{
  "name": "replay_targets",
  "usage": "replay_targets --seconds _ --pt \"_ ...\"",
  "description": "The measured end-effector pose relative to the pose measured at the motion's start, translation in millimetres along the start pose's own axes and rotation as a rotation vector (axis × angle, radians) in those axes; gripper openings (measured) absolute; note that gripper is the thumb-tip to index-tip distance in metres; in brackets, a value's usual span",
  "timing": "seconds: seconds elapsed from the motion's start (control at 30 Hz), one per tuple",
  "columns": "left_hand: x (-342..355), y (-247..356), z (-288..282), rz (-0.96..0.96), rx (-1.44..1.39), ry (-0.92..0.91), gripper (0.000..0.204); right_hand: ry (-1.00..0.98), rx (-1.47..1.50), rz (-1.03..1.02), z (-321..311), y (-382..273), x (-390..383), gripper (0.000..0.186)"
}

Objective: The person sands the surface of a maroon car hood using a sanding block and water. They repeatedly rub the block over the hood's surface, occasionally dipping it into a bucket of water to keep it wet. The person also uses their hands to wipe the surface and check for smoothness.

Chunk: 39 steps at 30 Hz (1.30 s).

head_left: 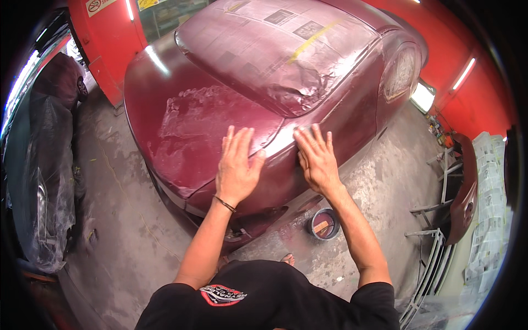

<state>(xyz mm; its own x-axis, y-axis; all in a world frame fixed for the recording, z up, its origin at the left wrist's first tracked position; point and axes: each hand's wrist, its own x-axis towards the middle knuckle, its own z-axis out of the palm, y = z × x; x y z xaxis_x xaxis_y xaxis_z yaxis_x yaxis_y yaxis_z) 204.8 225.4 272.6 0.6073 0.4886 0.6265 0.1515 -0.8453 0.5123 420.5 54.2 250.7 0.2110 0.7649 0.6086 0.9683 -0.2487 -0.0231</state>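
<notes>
A dark red car stands before me, its large sloping window masked with newspaper that carries a reddish overspray. Both my hands are over the car's near corner, empty and with fingers stretched out. My left hand, with a dark band at the wrist, is by the edge of the flat panel. To its right, my right hand is over the shiny side panel, fingers pointing away from me. Whether the palms touch the paint I cannot tell. A whitish, dull patch marks the flat panel.
By the car's near side, a round bucket on the concrete floor holds an orange-brown block. At left is a car under plastic sheeting. A dark red bumper and metal stands are at right. Red walls rise behind.
</notes>
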Motion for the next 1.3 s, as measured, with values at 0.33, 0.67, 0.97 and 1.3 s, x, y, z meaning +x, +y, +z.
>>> replay_targets --seconds 0.33,0.67,0.97,1.3 --pt "-2.5 17.3 14.3 -0.032 0.288 0.140 0.046 0.000 -0.462 -0.105 -68.8 218.3 94.2 0.065" --pt "-4.8 19.0 13.2 -0.014 0.329 0.130 0.045 -0.077 -0.414 -0.144 -80.7 202.5 89.2 0.070" --pt "-6.0 16.4 12.1 -0.033 0.298 0.171 0.045 -0.183 0.159 -0.198 -27.0 40.8 22.5 0.065" --pt "-5.3 15.3 10.8 -0.045 0.206 0.166 0.046 -0.151 -0.364 -0.099 -48.2 119.6 57.0 0.064"
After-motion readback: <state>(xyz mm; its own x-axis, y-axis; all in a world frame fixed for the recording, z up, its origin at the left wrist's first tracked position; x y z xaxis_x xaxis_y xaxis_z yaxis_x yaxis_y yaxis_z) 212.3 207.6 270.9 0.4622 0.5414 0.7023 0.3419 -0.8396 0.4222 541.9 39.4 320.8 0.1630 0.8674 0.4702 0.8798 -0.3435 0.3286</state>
